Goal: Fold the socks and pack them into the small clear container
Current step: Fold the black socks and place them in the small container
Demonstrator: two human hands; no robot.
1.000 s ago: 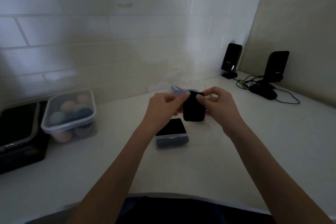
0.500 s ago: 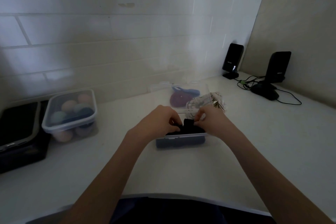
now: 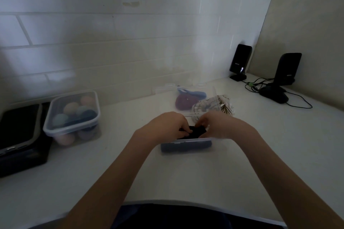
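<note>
A small clear container (image 3: 186,144) stands on the white counter in the middle of the view, with dark fabric showing through its front wall. Both hands sit over its open top, pressing a folded black sock (image 3: 197,131) down into it. My left hand (image 3: 167,126) pinches the sock's left side. My right hand (image 3: 221,124) pinches its right side. Behind the container lie a maroon sock (image 3: 184,102), a blue sock (image 3: 197,94) and a pale patterned sock (image 3: 214,105), partly on a clear lid (image 3: 167,89).
A lidded clear box (image 3: 72,115) of coloured balls stands at the left, beside a black device (image 3: 20,135). Two black speakers (image 3: 240,61) (image 3: 286,69) with cables stand in the far right corner. A tiled wall runs behind the counter.
Both hands came down from chest height, bringing the folded black sock into the small container. Over the last half second they barely moved, staying pressed on the sock.
</note>
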